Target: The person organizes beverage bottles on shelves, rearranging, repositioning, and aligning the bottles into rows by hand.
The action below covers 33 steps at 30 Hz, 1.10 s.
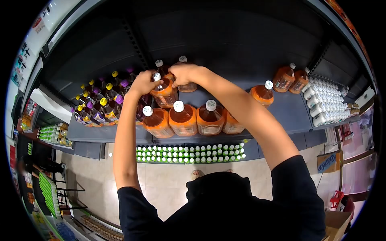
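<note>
Large orange-labelled bottles with white caps stand on a dark shelf (289, 116). My left hand (144, 83) has its fingers bent round the neck of an orange bottle (165, 95) behind the front row. On the right side of that bottle is my right hand (181, 74), its fingers curled near the bottle's shoulder; whether it grips anything cannot be made out. Two more bottles stand at the back, one of them (187, 86) partly behind my right hand. Several front bottles (183, 122) stand side by side below my hands, the rightmost partly covered by my right forearm.
Dark bottles with yellow and purple caps (106, 105) stand left. Further right are an orange bottle (262, 94), two more at the back (284, 78), and white bottles (327, 100). Green bottles (189, 154) line a lower shelf. A person (38, 162) stands far left near a cart.
</note>
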Each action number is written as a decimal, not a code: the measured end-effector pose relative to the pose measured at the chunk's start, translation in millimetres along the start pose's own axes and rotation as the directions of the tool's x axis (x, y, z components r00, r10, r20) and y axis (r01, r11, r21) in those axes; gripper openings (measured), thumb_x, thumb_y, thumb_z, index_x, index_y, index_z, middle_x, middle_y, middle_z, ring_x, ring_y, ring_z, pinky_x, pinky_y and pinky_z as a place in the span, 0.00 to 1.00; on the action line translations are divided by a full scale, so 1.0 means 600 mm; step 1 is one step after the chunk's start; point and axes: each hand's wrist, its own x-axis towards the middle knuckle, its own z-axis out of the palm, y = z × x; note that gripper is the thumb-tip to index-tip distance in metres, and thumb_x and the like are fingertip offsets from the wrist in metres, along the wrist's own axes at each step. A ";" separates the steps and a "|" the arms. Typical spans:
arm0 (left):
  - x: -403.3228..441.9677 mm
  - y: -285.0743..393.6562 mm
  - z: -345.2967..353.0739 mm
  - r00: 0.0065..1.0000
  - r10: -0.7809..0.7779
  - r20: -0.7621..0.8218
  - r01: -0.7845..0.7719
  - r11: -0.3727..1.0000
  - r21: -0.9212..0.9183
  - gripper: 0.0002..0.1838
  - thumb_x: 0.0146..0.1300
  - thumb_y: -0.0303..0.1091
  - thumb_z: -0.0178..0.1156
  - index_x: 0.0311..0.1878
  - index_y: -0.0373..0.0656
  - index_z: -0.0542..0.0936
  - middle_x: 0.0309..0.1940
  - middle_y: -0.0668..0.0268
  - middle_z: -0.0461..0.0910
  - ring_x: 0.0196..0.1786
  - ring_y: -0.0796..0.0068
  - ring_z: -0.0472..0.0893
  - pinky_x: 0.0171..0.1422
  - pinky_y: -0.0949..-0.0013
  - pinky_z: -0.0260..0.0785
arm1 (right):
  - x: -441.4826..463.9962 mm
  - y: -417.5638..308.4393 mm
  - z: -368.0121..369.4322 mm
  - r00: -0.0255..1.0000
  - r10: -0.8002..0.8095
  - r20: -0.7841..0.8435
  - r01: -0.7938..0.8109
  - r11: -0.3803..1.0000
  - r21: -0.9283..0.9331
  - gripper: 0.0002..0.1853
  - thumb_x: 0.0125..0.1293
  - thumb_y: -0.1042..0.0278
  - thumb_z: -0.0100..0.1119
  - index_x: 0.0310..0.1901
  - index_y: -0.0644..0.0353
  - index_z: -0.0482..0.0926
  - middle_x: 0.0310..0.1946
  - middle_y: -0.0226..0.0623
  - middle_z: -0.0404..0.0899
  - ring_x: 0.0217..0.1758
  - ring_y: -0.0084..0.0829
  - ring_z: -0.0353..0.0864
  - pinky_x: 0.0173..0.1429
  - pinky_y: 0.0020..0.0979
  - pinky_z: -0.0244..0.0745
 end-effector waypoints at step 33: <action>-0.077 0.047 -0.027 0.925 0.337 -0.178 -0.353 0.933 -0.070 0.44 0.41 0.34 0.84 0.66 0.39 0.77 0.62 0.51 0.82 0.64 0.45 0.80 0.69 0.54 0.74 | -0.072 -0.024 -0.025 0.956 -0.196 -0.218 0.208 0.977 0.035 0.43 0.46 0.52 0.83 0.60 0.64 0.71 0.52 0.52 0.84 0.54 0.53 0.87 0.56 0.48 0.83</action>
